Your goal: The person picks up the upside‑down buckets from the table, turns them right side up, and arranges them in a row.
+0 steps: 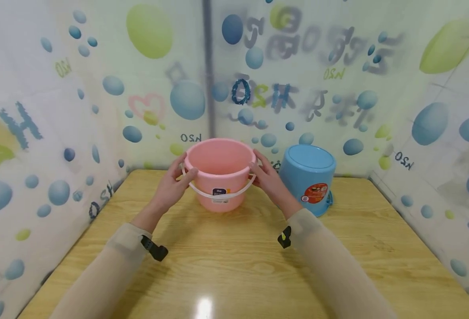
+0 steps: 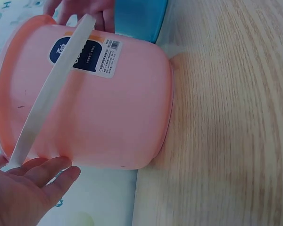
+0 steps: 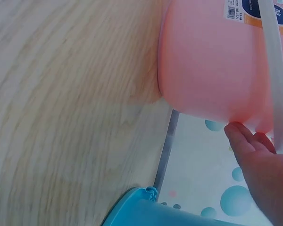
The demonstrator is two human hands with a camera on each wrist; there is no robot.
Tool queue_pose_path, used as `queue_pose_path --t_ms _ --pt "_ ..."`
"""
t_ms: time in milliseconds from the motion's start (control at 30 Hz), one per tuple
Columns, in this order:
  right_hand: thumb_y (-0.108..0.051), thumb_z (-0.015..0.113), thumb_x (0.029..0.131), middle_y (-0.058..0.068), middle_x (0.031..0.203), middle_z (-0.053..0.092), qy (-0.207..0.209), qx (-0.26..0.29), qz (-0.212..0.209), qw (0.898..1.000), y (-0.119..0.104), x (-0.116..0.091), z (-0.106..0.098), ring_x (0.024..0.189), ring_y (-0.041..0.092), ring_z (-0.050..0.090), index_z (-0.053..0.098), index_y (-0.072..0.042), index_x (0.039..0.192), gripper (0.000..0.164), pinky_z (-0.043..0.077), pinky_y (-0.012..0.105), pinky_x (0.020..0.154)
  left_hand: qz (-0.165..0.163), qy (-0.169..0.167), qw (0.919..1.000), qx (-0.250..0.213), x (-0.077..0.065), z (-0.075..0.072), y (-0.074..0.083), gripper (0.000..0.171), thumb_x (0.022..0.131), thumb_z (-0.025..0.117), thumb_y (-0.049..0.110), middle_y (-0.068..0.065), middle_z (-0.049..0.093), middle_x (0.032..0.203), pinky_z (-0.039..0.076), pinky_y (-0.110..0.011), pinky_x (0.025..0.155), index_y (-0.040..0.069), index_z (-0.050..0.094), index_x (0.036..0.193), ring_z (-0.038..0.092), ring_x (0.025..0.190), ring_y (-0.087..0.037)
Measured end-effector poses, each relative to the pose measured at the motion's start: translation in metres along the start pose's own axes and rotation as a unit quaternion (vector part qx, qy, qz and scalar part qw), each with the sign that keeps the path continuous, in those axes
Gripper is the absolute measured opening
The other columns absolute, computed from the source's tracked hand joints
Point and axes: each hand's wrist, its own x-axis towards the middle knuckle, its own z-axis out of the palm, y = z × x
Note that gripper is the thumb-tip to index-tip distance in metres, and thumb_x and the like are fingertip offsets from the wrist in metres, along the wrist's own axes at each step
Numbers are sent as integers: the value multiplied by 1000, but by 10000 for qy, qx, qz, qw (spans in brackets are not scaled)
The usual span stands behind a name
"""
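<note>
Between left grip (image 1: 173,182) and right grip (image 1: 268,177) | pink bucket (image 1: 218,182), upright | both clasped on its sides

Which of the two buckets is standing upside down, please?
The blue bucket on the right: its closed base faces up, whereas the pink bucket has its open mouth upward.

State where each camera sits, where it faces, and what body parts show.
Head: on the head, facing forward and down at the round pink plastic bucket, upturned blue plastic bucket and pale wooden table; beige-sleeved arms, left grip and right grip show.
Left wrist: on that wrist, facing the pink bucket's side; parts of both grips show.
Right wrist: on that wrist, facing that bucket and table; mainly the right grip shows.
Both wrist views share the pink bucket's white plastic handle.
</note>
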Motion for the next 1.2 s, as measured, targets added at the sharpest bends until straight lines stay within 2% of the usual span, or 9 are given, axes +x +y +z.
queue_pose_path --t_ms 267,600,767,1067,1200 --pt "-48 52 116 15 168 52 186 90 41 9998 1 11 6 143 43 64 23 -38 176 67 46 60 125 -86 77 9999 -59 6 -1 -4 88 107 65 60 -19 42 174 49 -63 120 40 17 177 50 154 -41" --pt "-51 50 116 11 171 49 438 -49 153 9989 2 23 10 146 45 61 26 -39 175 65 42 64 126 -332 281 9989 154 15 1 -6 93 102 64 70 -19 46 170 51 -56 115 41 18 177 54 149 -39" --pt "-54 49 115 10 172 48 437 -44 199 9988 2 26 9 146 42 61 26 -43 175 65 43 62 127 -353 345 9985 245 17 1 -5 92 103 63 69 -19 47 169 51 -57 114 39 18 177 51 151 -39" --pt "-54 49 116 10 170 51 519 -48 239 9984 0 30 13 145 42 62 27 -42 175 64 42 63 127 -365 425 9976 397 23 0 -8 93 101 61 74 -20 56 155 53 -51 106 40 18 177 56 140 -39" --pt "-54 49 116 10 170 52 587 -45 285 9979 0 32 14 144 40 63 28 -43 174 63 43 63 127 -332 445 9972 492 25 0 -10 93 102 61 74 -22 56 155 51 -55 108 41 17 177 55 142 -42"
